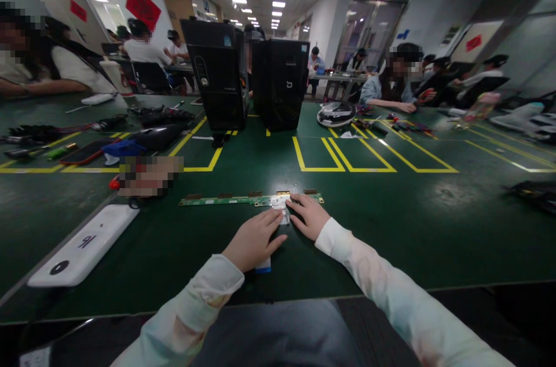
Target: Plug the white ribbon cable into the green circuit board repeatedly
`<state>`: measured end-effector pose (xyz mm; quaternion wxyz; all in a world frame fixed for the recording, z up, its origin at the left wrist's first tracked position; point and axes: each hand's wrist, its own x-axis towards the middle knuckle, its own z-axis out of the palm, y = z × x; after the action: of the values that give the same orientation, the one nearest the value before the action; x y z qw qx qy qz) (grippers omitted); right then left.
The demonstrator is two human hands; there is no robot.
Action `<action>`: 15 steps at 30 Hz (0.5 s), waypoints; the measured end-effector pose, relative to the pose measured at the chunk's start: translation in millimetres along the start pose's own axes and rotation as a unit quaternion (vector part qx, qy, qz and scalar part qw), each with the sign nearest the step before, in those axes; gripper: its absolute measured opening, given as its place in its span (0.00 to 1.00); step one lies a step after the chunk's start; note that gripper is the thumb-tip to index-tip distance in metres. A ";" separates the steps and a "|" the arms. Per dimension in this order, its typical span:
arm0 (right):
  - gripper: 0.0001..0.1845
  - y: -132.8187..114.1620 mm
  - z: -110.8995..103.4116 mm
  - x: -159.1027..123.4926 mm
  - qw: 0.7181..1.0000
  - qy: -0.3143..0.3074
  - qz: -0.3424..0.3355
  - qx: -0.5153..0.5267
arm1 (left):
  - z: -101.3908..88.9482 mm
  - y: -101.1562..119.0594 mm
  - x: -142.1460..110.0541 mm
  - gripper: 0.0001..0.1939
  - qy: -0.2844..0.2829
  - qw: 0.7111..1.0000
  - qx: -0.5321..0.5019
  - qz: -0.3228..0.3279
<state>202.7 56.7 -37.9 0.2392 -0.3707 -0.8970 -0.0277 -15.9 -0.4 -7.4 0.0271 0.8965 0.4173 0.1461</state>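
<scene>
Pale sleeves come first, nearest of all, running up to my fingers from either side; under them spreads the green table, marked with yellow tape well beyond my fingertips; farther past them stand two black computer towers, one ahead and to the left, the other straight ahead; well off to the left of my fingers lies a white device with a round black spot; just ahead of them, the long thin circuit board lies flat, its right part beside my fingertips; my left hand has its fingers side by side, thumb held apart, tips at a small whitish strip; my right hand has its fingers slightly spread over the board's right part, thumb apart too; how firmly either presses, I cannot tell; smallest, a blue-ended tab pokes out below my left hand.
</scene>
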 end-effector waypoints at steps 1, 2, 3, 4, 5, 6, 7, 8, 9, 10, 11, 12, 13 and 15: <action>0.22 0.0 0.0 0.0 1.000 0.001 -0.001 0.001 | 0.0 -0.6 -0.2 0.27 -0.003 1.000 -0.001 0.001; 0.22 0.0 -0.1 0.1 1.000 0.001 -0.002 0.003 | 0.0 -1.1 -0.3 0.28 -0.005 1.000 -0.001 0.001; 0.22 0.0 -0.3 0.1 1.000 0.001 -0.002 0.005 | -0.1 -1.2 -0.2 0.28 -0.007 1.000 -0.001 0.001; 0.22 0.1 -0.4 0.2 1.000 0.001 -0.002 0.006 | -0.4 -1.1 -0.1 0.28 -0.007 1.000 0.000 0.001; 0.22 0.1 -0.5 0.2 1.000 0.001 -0.002 0.008 | -0.8 -0.6 0.3 0.28 -0.004 1.000 -0.001 0.001; 0.22 0.3 -0.5 0.2 1.000 0.001 -0.001 0.010 | -1.4 0.3 0.8 0.27 0.000 1.000 -0.001 -0.001; 0.22 0.4 -0.5 0.1 1.000 0.002 -0.001 0.013 | -2.1 1.5 1.4 0.27 0.005 1.000 -0.002 -0.004; 0.22 0.5 -0.5 0.1 1.000 0.003 -0.001 0.015 | -2.9 3.1 2.2 0.27 0.008 1.000 -0.002 -0.008; 0.22 0.5 -0.5 0.0 1.000 0.004 -0.001 0.016 | -3.8 4.9 3.0 0.27 0.008 1.000 -0.001 -0.012; 0.22 0.4 -0.6 0.0 1.000 0.004 -0.001 0.016 | -4.5 6.9 3.7 0.26 0.008 1.000 0.000 -0.017; 0.22 0.2 -0.9 0.0 1.000 0.004 0.000 0.015 | -5.0 8.9 4.3 0.26 0.007 1.000 0.000 -0.021; 0.22 -0.1 -1.3 0.0 1.000 0.002 0.002 0.014 | -5.1 10.9 4.8 0.26 0.008 1.000 0.000 -0.026; 0.22 -0.4 -1.8 0.1 1.000 -0.001 0.003 0.014 | -4.9 12.9 5.1 0.26 0.012 0.999 0.000 -0.032; 0.22 -1.1 -2.7 0.3 1.000 -0.006 0.007 0.015 | -3.3 16.4 5.2 0.26 0.024 0.999 -0.001 -0.045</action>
<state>202.8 55.5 -35.2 0.2393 -0.3735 -0.8962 -0.0105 -1.6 -7.3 -0.2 0.0245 0.8731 0.4576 0.1665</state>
